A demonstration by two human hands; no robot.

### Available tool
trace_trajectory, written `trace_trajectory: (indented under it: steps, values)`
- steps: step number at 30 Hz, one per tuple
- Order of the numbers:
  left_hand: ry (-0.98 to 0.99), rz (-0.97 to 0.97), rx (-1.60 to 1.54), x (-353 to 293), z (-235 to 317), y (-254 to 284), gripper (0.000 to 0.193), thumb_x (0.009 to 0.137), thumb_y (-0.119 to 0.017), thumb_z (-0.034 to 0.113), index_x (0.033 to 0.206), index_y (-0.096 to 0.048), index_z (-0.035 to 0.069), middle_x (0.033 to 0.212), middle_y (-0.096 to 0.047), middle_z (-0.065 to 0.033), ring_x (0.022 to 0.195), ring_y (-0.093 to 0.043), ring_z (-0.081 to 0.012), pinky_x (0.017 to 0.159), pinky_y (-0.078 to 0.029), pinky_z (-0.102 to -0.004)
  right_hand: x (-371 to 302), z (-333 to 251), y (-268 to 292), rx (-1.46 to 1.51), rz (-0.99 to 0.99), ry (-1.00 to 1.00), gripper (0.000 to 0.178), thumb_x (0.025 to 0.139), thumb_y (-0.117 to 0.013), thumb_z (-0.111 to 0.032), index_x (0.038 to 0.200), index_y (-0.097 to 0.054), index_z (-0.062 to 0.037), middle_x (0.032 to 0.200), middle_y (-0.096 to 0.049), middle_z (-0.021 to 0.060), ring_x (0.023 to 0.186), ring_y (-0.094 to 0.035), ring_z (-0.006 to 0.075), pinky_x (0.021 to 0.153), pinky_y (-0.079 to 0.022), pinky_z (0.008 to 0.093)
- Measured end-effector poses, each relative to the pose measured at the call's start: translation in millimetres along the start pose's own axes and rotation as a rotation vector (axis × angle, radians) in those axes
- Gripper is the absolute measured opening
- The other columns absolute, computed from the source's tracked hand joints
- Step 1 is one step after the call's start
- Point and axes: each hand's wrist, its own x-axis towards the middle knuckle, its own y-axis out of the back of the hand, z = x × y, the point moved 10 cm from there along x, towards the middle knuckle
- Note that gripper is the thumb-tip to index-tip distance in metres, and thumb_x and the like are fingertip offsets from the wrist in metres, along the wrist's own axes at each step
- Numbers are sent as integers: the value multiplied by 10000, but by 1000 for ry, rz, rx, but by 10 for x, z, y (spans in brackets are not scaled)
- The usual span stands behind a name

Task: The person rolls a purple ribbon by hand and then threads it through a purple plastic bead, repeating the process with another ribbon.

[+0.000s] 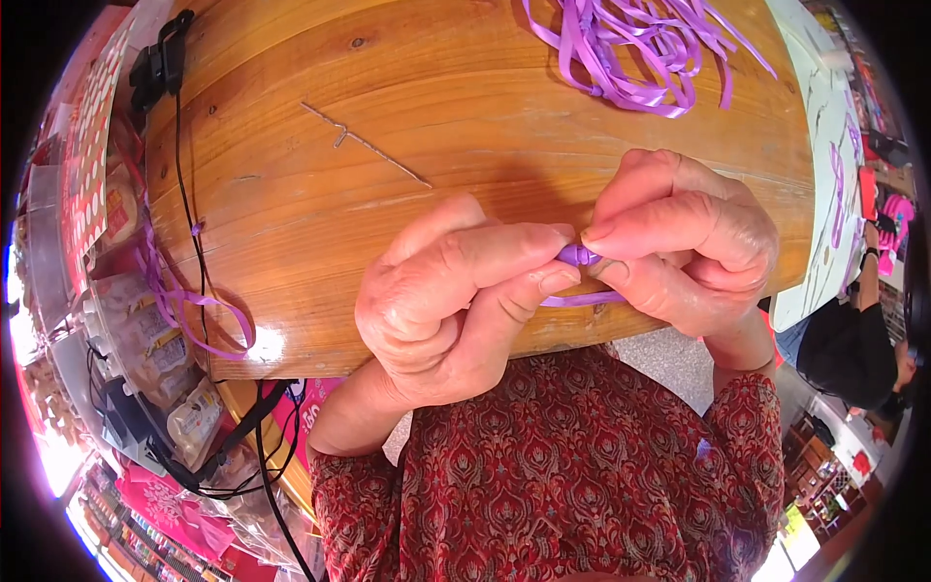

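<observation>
Between my two hands, just above the near edge of the wooden table, is a purple ribbon (580,255) bunched into a small roll or knot. My left hand (456,301) pinches its left end between thumb and forefinger, with the other fingers curled in. On the other side, my right hand (684,238) grips it with thumb and fingertips. A loose length of the ribbon runs below, between the hands. Parts of the roll are hidden by my fingertips. Farther off to the left lies a thin silvery twisted wire (364,144), which neither hand touches.
A heap of purple ribbons (640,58) lies at the far side of the table (272,204). Another ribbon loop (208,339) hangs near the left edge, beside a black cable (184,184). Bags of goods (145,330) crowd the left. At right, a person in black (849,354) stands beyond a white surface.
</observation>
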Motion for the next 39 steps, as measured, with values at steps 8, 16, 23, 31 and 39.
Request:
trace_trajectory:
  steps: [8, 16, 23, 31, 39]
  values:
    - [41, -152, 183, 15, 92, -45, 220, 720, -717, -33, 911, -611, -10, 746, -622, -113, 596, -534, -151, 529, -420, -255, 2, -41, -28, -92, -36, 61, 174, 701, -716, 36, 855, -644, 0, 768, -606, 119, 611, -544, 174, 513, -405, 272]
    - [61, -163, 169, 71, 92, -78, 235, 691, -724, -55, 892, -615, -4, 703, -612, -104, 550, -507, -147, 470, -371, -251, -1, -113, -30, -180, -34, 105, 196, 689, -719, 54, 855, -638, -11, 773, -600, 114, 591, -518, 166, 504, -394, 273]
    - [165, -244, -40, 112, -85, -152, 269, 687, -706, -88, 918, -590, -9, 724, -563, -67, 569, -446, -99, 511, -328, -215, 14, -90, -31, -181, -76, 99, 218, 692, -730, 32, 882, -625, 8, 790, -598, 126, 591, -518, 169, 511, -391, 270]
    - [523, -178, -473, 5, -494, -207, 193, 717, -685, -98, 882, -608, -33, 766, -592, -64, 695, -569, -108, 631, -441, -196, 55, -56, 49, -140, -98, 125, 195, 702, -725, -12, 882, -657, 20, 789, -603, 116, 605, -537, 172, 517, -399, 267]
    - [401, -227, -222, 64, -422, -177, 201, 685, -736, -66, 857, -672, 15, 650, -509, 17, 552, -383, -45, 485, -278, -212, 20, -100, 80, -145, -29, 136, 210, 662, -745, -47, 853, -684, 16, 771, -611, 110, 609, -549, 171, 512, -404, 260]
